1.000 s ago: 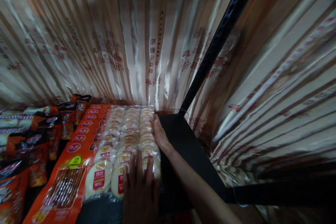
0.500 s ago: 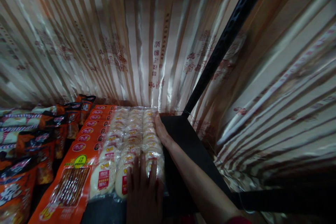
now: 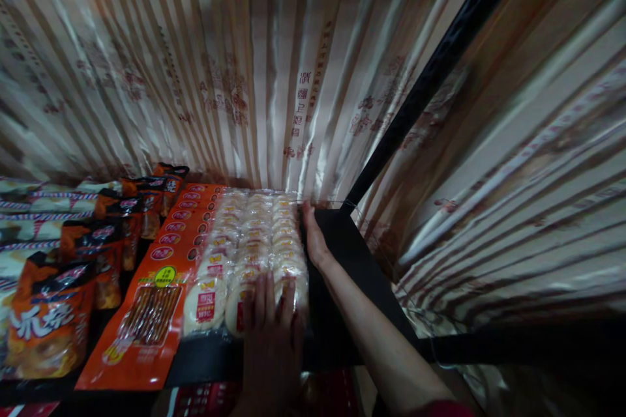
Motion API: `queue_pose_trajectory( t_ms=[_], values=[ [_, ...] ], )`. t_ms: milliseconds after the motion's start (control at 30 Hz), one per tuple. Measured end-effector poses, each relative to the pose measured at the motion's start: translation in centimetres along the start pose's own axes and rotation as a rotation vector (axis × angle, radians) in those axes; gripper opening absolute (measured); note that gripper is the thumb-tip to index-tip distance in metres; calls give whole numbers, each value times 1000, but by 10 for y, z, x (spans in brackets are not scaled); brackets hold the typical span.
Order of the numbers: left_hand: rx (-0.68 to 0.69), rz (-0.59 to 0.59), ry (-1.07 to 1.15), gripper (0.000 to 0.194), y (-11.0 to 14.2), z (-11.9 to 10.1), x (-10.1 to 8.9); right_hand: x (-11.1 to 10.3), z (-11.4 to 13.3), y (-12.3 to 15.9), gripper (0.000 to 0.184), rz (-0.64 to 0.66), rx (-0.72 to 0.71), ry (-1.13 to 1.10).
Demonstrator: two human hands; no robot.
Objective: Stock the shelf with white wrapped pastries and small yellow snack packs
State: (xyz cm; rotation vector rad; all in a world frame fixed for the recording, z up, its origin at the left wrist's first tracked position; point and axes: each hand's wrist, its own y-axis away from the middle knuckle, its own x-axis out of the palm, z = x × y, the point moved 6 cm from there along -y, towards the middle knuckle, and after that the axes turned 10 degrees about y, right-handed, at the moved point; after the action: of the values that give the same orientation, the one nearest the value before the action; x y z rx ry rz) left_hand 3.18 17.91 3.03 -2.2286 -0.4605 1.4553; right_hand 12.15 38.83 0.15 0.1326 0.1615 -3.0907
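A row of clear packs of round white cakes (image 3: 244,241) with red labels lies on a dark shelf (image 3: 205,358). My left hand (image 3: 271,332) lies flat on the front pack, fingers stretched out and a little apart. My right hand (image 3: 313,238) reaches along the right side of the row, its fingers flat against the packs near the back. Neither hand grips anything.
Orange packs of sausage sticks (image 3: 161,287) lie left of the cakes; dark orange snack bags (image 3: 53,313) stand further left. A striped satin curtain (image 3: 244,65) hangs behind and to the right. A black shelf post (image 3: 430,78) rises at the right corner.
The view has shifted right and pulled back, showing the shelf's front edge. Both hands keep their places on the cake packs; the right hand sits slightly further back.
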Motion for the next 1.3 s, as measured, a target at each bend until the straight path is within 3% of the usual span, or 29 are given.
queue_pose_trajectory(
  t_ms=[167, 333, 567, 733, 867, 1000, 1167, 1300],
  values=[
    [-79, -59, 28, 49, 2, 5, -4, -20, 0, 58, 70, -87, 27, 88],
    [-134, -69, 51, 48, -1, 6, -7, -12, 0, 91, 70, -25, 74, 188],
    [-70, -63, -37, 48, 0, 4, -1, 8, 11, 92, 79, 65, 74, 417],
    [-36, -120, -45, 50, 1, 5, 2, 5, 12, 92, 69, 53, 17, 533],
    [-42, -173, 0, 53, 4, 7, 1, 4, 28, 91, 64, -5, -198, 793],
    [-65, -210, 10, 60, 5, 10, 0, 21, 43, 87, 56, 66, -383, 1067],
    [-98, -207, 1, 62, 2, 11, 0, 38, 44, 85, 53, 154, -420, 1250],
    [-110, -213, 3, 60, 1, 9, -5, 39, 48, 86, 54, 195, -352, 1308]
  ],
)
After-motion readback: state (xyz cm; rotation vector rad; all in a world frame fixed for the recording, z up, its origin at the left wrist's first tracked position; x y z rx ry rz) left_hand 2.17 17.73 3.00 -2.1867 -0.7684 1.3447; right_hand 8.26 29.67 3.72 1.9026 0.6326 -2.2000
